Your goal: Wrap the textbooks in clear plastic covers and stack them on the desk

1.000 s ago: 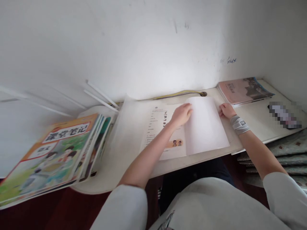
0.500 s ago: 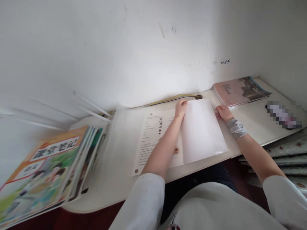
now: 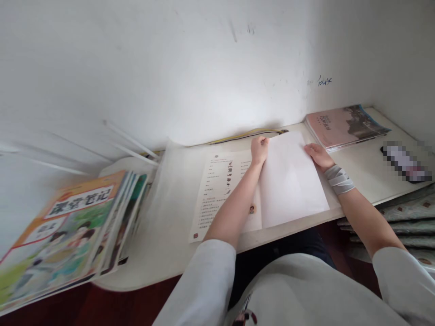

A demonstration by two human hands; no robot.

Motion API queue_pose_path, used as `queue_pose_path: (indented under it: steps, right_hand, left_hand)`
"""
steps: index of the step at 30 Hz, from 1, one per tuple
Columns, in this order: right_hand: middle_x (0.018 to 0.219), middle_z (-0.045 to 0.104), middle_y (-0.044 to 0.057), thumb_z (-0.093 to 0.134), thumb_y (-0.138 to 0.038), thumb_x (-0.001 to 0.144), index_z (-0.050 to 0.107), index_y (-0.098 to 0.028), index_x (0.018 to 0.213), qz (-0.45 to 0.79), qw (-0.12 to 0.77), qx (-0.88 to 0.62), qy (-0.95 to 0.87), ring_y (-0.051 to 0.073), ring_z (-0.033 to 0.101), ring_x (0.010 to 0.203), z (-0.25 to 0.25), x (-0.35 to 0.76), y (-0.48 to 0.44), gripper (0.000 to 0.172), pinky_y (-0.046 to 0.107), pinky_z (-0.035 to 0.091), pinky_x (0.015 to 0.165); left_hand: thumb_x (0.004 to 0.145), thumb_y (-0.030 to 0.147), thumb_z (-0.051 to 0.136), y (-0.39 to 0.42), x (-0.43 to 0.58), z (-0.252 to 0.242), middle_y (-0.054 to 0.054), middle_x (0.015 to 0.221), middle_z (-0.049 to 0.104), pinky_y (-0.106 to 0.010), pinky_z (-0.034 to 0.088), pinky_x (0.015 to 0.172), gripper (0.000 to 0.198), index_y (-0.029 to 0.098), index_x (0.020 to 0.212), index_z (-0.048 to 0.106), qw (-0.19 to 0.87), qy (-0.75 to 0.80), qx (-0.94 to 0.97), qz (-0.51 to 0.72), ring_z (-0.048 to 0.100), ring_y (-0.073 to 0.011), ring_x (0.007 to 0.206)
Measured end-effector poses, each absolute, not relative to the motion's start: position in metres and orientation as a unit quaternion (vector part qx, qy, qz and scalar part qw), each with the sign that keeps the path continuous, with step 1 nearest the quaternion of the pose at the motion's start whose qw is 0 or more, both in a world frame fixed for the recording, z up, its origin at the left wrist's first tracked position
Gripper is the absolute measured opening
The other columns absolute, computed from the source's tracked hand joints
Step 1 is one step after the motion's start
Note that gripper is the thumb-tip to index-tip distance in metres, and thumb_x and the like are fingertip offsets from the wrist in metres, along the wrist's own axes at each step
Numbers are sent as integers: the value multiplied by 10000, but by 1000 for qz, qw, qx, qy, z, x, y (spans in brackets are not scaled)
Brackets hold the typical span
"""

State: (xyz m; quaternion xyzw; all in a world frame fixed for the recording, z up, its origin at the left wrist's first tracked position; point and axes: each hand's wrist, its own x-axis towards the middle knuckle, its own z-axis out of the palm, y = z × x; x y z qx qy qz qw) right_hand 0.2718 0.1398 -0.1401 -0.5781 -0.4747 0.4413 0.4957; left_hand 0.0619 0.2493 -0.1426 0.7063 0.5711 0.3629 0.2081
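Observation:
An open workbook (image 3: pixel 217 213) lies on the white table, its left page printed with text and small pictures. The right side shows a blank white page (image 3: pixel 294 185). My left hand (image 3: pixel 260 150) is closed at the top edge of the blank page, close to the fold, with the forearm crossing the printed page. At the upper right edge of that page, my right hand (image 3: pixel 318 156) has its thumb and fingers on the paper's border. A grey wrap (image 3: pixel 339 179) circles the right wrist. Some fingers of both hands are hidden.
A stack of books (image 3: pixel 61 244) with a colourful cover stands at the left end of the table (image 3: pixel 163 258). Pink-covered books (image 3: pixel 343 127) lie at the back right, near a pixelated phone-like object (image 3: pixel 406 162). A yellow-edged strip (image 3: pixel 238 136) runs along the wall.
My right hand has come onto the right edge of the blank page, where it was slightly apart before. The page's glossy sheen has faded. My left hand keeps its hold; the view has shifted slightly.

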Motion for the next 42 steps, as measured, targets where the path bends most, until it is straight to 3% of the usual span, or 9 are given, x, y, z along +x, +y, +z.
queue_pose_path:
  steps: [3, 6, 9, 13, 20, 25, 32, 38, 42]
  right_hand:
    - [658, 605, -38, 681, -419, 648, 550, -226, 900, 495, 527, -547, -422, 138, 579, 611, -135, 274, 138, 345, 277, 481, 590]
    - [590, 580, -46, 691, -334, 632, 554, -220, 909, 500, 499, -579, -407, 141, 569, 566, -134, 273, 138, 329, 277, 476, 547]
    - [562, 571, -47, 664, -287, 649, 555, -212, 896, 493, 478, -602, -409, 141, 561, 541, -139, 270, 140, 280, 274, 471, 518]
    - [594, 587, -41, 633, -286, 680, 554, -211, 902, 499, 486, -601, -392, 142, 578, 558, -143, 267, 141, 248, 272, 477, 515]
    - [561, 530, -53, 567, -351, 749, 535, -208, 782, 496, 512, -593, -375, 110, 524, 492, -142, 267, 136, 151, 244, 438, 477]
    - [508, 462, -63, 539, -382, 766, 530, -208, 762, 476, 523, -597, -379, 119, 500, 484, -142, 269, 136, 174, 260, 447, 499]
    - [577, 539, -20, 528, -361, 789, 534, -200, 776, 454, 490, -630, -396, 140, 523, 503, -140, 278, 138, 162, 293, 459, 506]
    - [1083, 614, 159, 494, -281, 823, 546, -147, 1085, 35, 376, -671, -638, 274, 592, 988, -115, 281, 118, 299, 465, 457, 864]
    - [1144, 612, 151, 424, -279, 889, 591, -157, 1094, -3, 265, -464, -845, 260, 545, 1102, -97, 220, 94, 290, 446, 407, 955]
  left_hand:
    - [851, 208, 453, 231, 65, -132, -136, 1152, 606, -371, 343, 1005, 237, 130, 1030, 588, 197, 556, 724, 358, 490, -228, 1157]
    - [864, 340, 495, 188, 55, -118, -171, 1438, 356, -477, 263, 1071, 454, 151, 1274, 445, 215, 497, 801, 257, 249, -296, 1367]
    - [826, 497, 535, 126, 25, -108, -156, 1536, 125, -533, 241, 1079, 700, 205, 1407, 276, 249, 405, 871, 122, 75, -335, 1409]
    - [788, 523, 590, 48, -18, -110, -122, 1552, 47, -489, 268, 1093, 869, 267, 1458, 99, 224, 339, 912, 63, 41, -298, 1415]
    - [940, 276, 354, 6, -28, -141, -149, 1532, 150, -483, 284, 1100, 642, 203, 1472, 1, 131, 336, 922, 139, 73, -271, 1409]
    - [935, 165, 279, 5, -15, -156, -186, 1468, 304, -538, 235, 1108, 539, 126, 1459, 160, 74, 315, 934, 153, 109, -284, 1395]
    - [928, 383, 375, 10, -35, -125, -90, 1505, 255, -418, 279, 1120, 594, 239, 1464, 165, 161, 316, 923, 148, 181, -212, 1397]
    - [928, 316, 293, 60, -127, -125, -142, 1430, 401, -455, 245, 1123, 494, 118, 1373, 375, 69, 617, 747, 237, 285, -249, 1367]
    - [923, 302, 283, 81, -164, -140, -141, 1334, 518, -438, 365, 1051, 484, 111, 1349, 411, 128, 686, 687, 202, 479, -255, 1239]
